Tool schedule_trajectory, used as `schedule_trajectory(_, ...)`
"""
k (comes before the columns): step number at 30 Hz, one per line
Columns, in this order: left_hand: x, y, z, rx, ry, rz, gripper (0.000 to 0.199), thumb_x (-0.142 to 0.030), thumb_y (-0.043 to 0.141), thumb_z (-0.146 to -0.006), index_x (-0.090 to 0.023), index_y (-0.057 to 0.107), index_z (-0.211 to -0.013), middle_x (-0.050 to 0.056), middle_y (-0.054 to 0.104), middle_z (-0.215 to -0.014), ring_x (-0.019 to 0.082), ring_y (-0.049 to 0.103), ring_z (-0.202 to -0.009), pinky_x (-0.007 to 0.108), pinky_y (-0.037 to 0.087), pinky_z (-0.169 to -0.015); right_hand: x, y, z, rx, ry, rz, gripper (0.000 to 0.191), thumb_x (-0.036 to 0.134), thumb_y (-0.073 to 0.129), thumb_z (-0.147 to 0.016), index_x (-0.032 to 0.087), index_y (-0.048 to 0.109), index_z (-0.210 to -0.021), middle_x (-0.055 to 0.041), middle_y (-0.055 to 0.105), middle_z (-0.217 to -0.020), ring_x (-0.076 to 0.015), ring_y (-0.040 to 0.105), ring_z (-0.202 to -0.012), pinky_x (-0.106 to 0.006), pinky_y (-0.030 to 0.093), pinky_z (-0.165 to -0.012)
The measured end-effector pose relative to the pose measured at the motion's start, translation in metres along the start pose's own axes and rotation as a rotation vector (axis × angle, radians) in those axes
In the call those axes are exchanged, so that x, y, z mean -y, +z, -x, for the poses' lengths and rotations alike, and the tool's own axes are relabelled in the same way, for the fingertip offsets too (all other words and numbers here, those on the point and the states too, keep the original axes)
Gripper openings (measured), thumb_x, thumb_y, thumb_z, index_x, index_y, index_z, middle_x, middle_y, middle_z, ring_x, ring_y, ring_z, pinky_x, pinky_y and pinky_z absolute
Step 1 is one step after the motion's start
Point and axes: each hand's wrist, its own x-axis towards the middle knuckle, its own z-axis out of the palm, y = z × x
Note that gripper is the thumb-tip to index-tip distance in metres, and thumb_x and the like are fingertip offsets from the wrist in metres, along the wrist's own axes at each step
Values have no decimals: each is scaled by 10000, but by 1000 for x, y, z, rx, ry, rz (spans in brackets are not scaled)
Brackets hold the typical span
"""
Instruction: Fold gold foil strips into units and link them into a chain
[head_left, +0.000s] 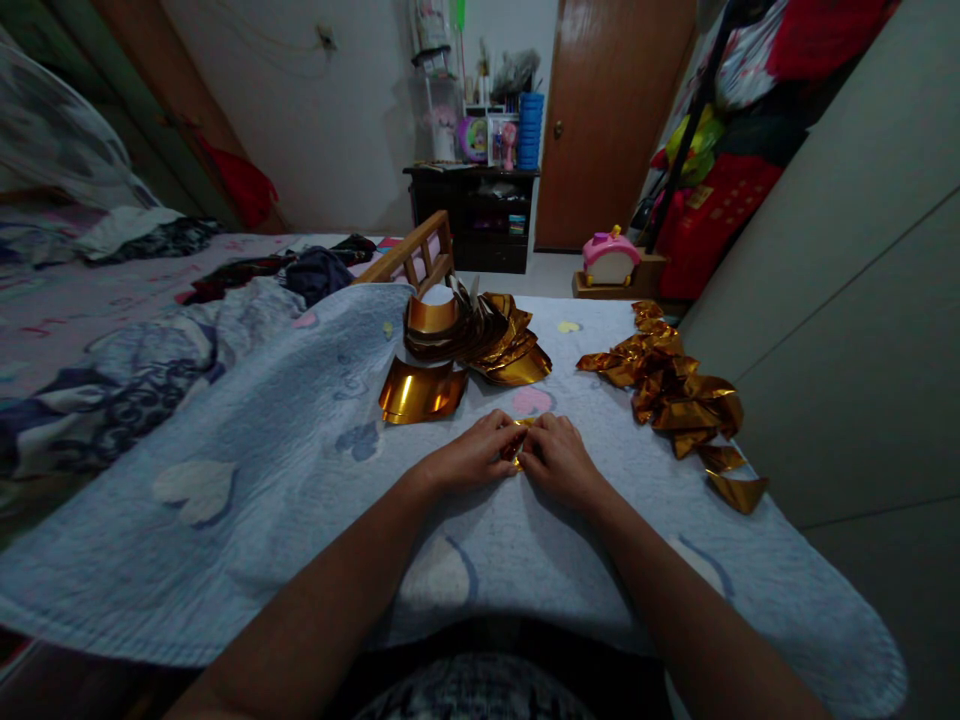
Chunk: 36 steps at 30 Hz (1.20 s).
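Observation:
Close together over the cloth, my left hand (480, 452) and my right hand (561, 455) both grip one small piece of gold foil paper (518, 458). Fingers and thumbs cover most of that piece, so its shape is largely hidden. Just beyond my left hand lie a few flat, curved gold foil sheets (422, 392). Behind them a thick, fanned stack of gold foil paper (480, 330) curls upward. To the right of my right hand spreads a pile of folded, crumpled gold foil pieces (675, 390).
A blue quilted cloth (300, 520) with heart shapes covers the work surface. On the left is a bed (52, 310) with rumpled bedding. A pale cabinet (847, 300) borders the right side. Farther back stand a dark shelf unit (469, 215), a wooden door (600, 130) and a pink toy (611, 258).

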Motion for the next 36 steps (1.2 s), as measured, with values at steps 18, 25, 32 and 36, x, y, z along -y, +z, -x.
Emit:
schedule_trajectory(18, -5, -1, 0, -2, -11, -34, 217, -148, 586, -809, -205, 589, -1018, 42, 510, -1034, 208, 494, -1022, 345, 457, -956, 2, 0, 1, -16, 16, 11, 93, 217, 609, -907, 193, 672, -843, -77, 597, -978, -232, 481, -938, -349, 330, -804)
schedule_trajectory(25, -4, 0, 0, 3, -13, -37, 189, -173, 602, -821, -208, 582, -1005, 42, 520, -1043, 210, 496, -1028, 355, 455, -977, 3, -1, 1, -6, 16, 1, 105, 227, 603, -914, 190, 672, -844, -77, 597, -971, -228, 483, -931, -349, 329, -806)
schedule_trajectory(32, -4, 0, 0, -3, -13, -49, 223, -158, 609, -811, -208, 578, -1026, 48, 516, -1047, 212, 496, -1022, 360, 455, -972, 4, -2, 1, 2, 20, 9, 102, 223, 601, -909, 191, 664, -836, -78, 601, -977, -232, 485, -936, -348, 327, -802)
schedule_trajectory(36, -6, 0, 0, -9, -10, -50, 229, -154, 595, -812, -203, 584, -1036, 52, 514, -1035, 214, 499, -1011, 362, 455, -962, 3, -1, 2, -10, 14, 10, 63, 213, 605, -897, 194, 643, -850, -78, 594, -986, -237, 488, -951, -351, 335, -822)
